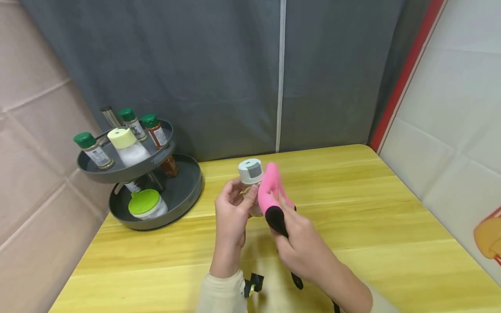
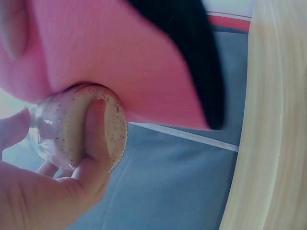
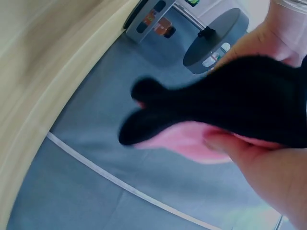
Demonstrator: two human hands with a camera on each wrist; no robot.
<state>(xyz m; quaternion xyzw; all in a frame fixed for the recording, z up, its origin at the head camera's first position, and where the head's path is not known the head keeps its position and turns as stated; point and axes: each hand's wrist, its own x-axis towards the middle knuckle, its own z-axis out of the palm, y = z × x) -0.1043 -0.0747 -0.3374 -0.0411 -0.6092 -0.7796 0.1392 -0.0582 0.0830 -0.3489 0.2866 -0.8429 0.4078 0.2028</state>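
Observation:
A clear seasoning jar [image 1: 251, 171] with a white and grey lid is in my left hand [image 1: 231, 211], which grips it around the body above the table. Brown specks show on the jar's wall in the left wrist view. My right hand [image 1: 300, 243] holds a folded pink cloth [image 1: 268, 191] with black edging, fingers on one side and thumb on the other. In the left wrist view the cloth [image 2: 120, 62] lies against the jar [image 2: 50, 127]. The right wrist view shows the black edge [image 3: 216, 96] of the cloth; the jar is hidden there.
A dark two-tier rack [image 1: 184, 204] stands at the left with several green-capped spice bottles [image 1: 98, 154], a yellow-lidded shaker [image 1: 129, 148] and a green-lidded tub [image 1: 146, 204]. A grey curtain [image 1: 219, 78] hangs behind the wooden table [image 1: 375, 208].

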